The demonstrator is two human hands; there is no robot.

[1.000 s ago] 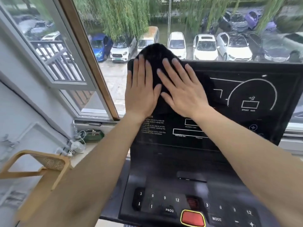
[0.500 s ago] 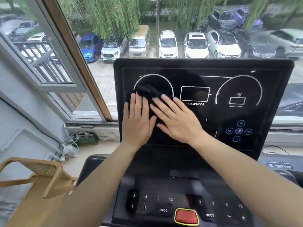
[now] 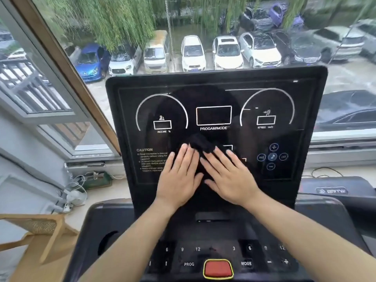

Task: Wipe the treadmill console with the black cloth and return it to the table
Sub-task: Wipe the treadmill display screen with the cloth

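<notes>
A: Item one. Black soft cloth [image 3: 201,144], bunched, lying on the lower middle of the upright glossy black treadmill console panel [image 3: 215,98], below the box marked PROGAM/MODE. Most of it sits under the palms; only a dark fold shows past the fingertips.

B: Item two, the hands?

A: Left hand [image 3: 180,178] and right hand [image 3: 227,176], side by side and touching at the thumbs, both flat. The grip of each is spread apart, fingers straight, closed on nothing; they press the cloth against the panel rather than clamp it.

B: Step in hand?

A: Wiping, by my reading. The cloth is near the panel's bottom edge. The return to the desk is not yet begun, and no desk shows in this view.

B: Notes for doing it well?

A: Keep the palms flat and the pressure even, so the cloth slides with the hands and does not ball up further. Spread that fold out for wider cover. The left edge with the white CAUTION text [image 3: 151,159], the right side with the round music and plus-minus icons [image 3: 272,156], and both upper corners each want their own pass.

B: Hazards?

A: The red stop button with yellow rim [image 3: 218,269] and the lower black keypad deck [image 3: 203,231] lie just beneath the wrists. Wipe lightly there, and do not lean.
</notes>
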